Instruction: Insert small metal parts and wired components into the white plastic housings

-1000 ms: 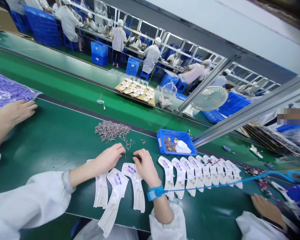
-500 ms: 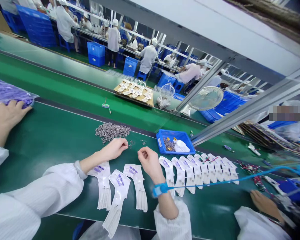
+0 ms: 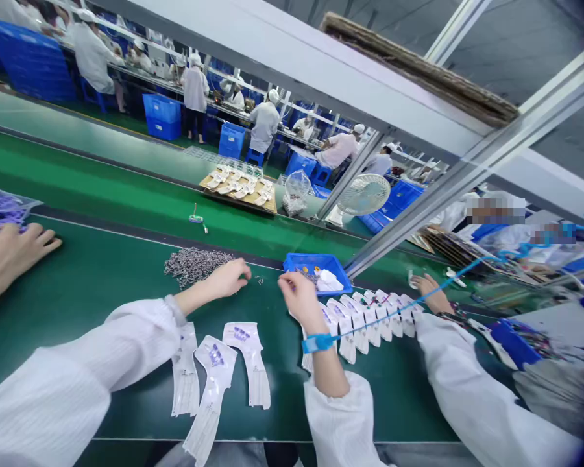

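Observation:
My left hand (image 3: 225, 279) is bent at the right edge of a pile of small grey metal parts (image 3: 192, 266), its fingers pressed together; what they hold, if anything, is hidden. A few loose small parts (image 3: 259, 280) lie between my hands. My right hand (image 3: 302, 299), wearing a blue wrist strap (image 3: 318, 343), is closed in a pinch just left of a blue tray (image 3: 338, 292); its fingertips show nothing I can name. Below my hands lie three white curved plastic shells (image 3: 215, 370) with purple pieces at their wide ends.
More white shells (image 3: 357, 321) stand in a row right of my right wrist. Another person's hand (image 3: 22, 253) rests by a bag of purple parts (image 3: 0, 211). A different person's arm (image 3: 467, 363) reaches in from the right. Beyond runs a green belt (image 3: 111, 188) with a cardboard tray (image 3: 238, 188).
The view has turned to the right. My right hand has risen toward the blue tray, and my left hand stays by the pile. The person's arm on the right has reached forward past the row.

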A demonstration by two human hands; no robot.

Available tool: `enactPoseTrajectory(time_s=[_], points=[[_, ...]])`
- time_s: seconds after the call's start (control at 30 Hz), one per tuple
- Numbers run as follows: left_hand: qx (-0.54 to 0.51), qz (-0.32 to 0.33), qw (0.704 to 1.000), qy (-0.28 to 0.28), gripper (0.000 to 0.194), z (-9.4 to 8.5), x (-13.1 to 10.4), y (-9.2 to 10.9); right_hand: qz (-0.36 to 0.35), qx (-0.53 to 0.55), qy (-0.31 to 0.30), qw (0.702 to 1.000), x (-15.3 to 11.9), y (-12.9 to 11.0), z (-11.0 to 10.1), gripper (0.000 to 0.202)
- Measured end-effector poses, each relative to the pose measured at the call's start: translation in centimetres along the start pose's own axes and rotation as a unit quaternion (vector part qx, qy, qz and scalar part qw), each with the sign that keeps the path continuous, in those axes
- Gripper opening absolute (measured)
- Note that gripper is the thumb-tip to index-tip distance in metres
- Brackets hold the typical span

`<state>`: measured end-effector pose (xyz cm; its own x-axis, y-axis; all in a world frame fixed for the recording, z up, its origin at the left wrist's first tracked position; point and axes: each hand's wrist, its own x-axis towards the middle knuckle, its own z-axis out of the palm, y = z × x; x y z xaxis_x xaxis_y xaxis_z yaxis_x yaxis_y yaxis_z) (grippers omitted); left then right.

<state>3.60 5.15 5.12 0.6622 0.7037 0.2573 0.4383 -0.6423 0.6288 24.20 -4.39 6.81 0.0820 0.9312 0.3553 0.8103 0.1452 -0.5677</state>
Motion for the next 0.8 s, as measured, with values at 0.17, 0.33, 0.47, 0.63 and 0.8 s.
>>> enactPoseTrajectory(time_s=[0.17, 0.33, 0.47, 0.63, 0.8], points=[[0.073, -0.033, 0.997, 0.005, 0.027, -1.4, -7.6, -3.9, -0.033, -0.022, -0.131, 0.991, 0.8, -2.0, 7.1, 0.027], [0.118, -0.071, 0.989, 0.047, 0.025, -2.9, -8.1, -5.3, -0.027, -0.039, -0.128, 0.991, 2.8, -2.1, 8.9, 0.025], [0.119, -0.06, 0.99, 0.05, 0.024, -2.4, -6.0, -4.7, -0.068, -0.027, -0.157, 0.985, 3.4, -2.6, 9.3, 0.019], [0.1, -0.056, 0.993, 0.04, 0.026, -1.4, -4.4, -3.9, -0.081, -0.003, -0.137, 0.987, 3.9, -2.6, 8.2, 0.025], [0.077, -0.063, 0.995, 0.002, 0.024, -0.9, -5.3, -3.8, -0.039, -0.017, -0.098, 0.994, 4.3, -0.8, 5.7, 0.027]])
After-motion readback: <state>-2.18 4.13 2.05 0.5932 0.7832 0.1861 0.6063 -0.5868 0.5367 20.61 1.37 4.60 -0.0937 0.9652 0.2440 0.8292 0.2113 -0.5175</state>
